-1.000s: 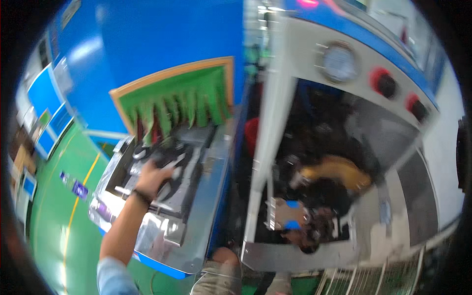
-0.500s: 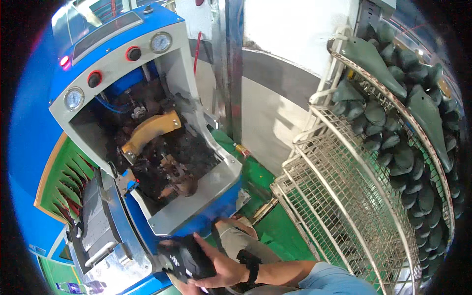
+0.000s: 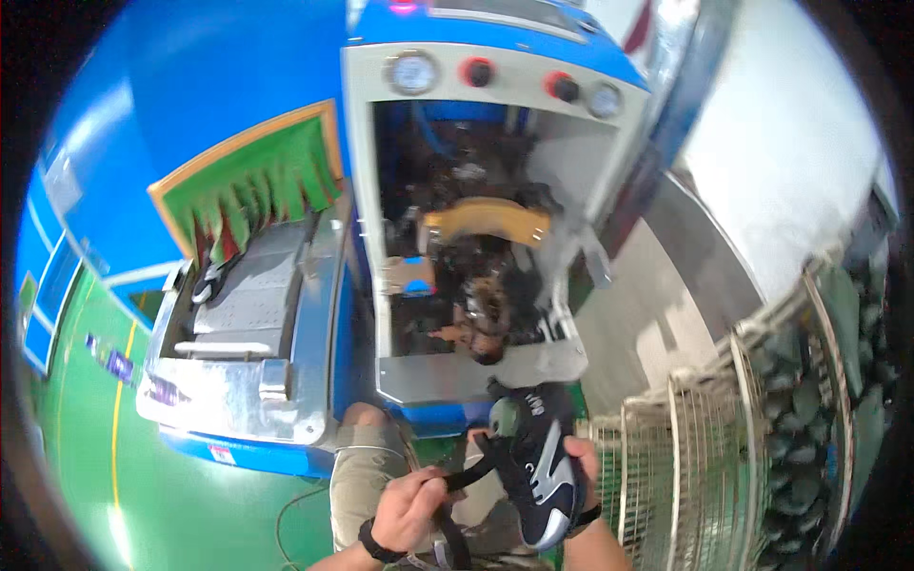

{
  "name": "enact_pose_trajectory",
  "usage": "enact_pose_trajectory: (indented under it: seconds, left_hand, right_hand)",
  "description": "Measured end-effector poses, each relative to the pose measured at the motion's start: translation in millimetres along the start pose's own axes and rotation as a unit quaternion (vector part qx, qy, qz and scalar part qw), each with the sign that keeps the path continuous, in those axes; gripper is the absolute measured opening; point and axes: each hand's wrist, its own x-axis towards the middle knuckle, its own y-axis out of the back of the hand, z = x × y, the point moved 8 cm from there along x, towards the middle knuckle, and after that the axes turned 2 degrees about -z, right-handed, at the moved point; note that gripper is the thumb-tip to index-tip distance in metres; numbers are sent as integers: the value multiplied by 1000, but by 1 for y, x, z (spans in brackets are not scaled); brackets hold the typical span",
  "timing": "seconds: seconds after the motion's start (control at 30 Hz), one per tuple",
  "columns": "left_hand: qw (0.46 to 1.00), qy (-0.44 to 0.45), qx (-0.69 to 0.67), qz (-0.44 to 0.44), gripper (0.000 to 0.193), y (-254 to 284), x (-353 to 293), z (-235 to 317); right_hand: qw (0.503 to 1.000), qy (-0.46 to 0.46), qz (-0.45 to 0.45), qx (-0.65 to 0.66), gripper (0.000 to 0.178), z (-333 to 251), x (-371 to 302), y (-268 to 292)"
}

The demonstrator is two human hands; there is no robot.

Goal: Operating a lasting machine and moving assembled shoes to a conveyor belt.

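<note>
A black shoe (image 3: 543, 457) with grey and white markings is held in front of my lap, below the machine's front edge. My right hand (image 3: 586, 466) grips its right side, the fingers partly hidden behind it. Inside the shoe's opening shows a grey-green shoe last (image 3: 502, 416). On the left, my left hand (image 3: 411, 504) is closed on a black strap (image 3: 468, 476) that runs across to the shoe. The strap's lower end hangs below this hand.
Ahead stands a blue and grey machine (image 3: 476, 373) with gauges, knobs and a yellow curved pad (image 3: 487, 219). To its left is a conveyor (image 3: 233, 314) behind a green fringed curtain (image 3: 257, 186), with a bottle (image 3: 119, 366) nearby. A wire rack (image 3: 657, 457) at right carries several dark lasts.
The view has swung left, so machine and rack sit further right. The shoe is now raised and turned, more of it showing. My left hand, mostly hidden before, now shows holding the strap.
</note>
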Motion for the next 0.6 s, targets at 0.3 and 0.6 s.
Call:
enact_pose_trajectory:
  seconds: [0.3, 0.6]
  left_hand:
    - [942, 315, 1, -118, 36, -10, -6, -168]
    - [736, 406, -541, 20, 20, -15, 20, -232]
  right_hand:
    - [678, 181, -120, -702, 80, -90, 95, -237]
    - [454, -11, -60, -889, 82, -69, 192, -281]
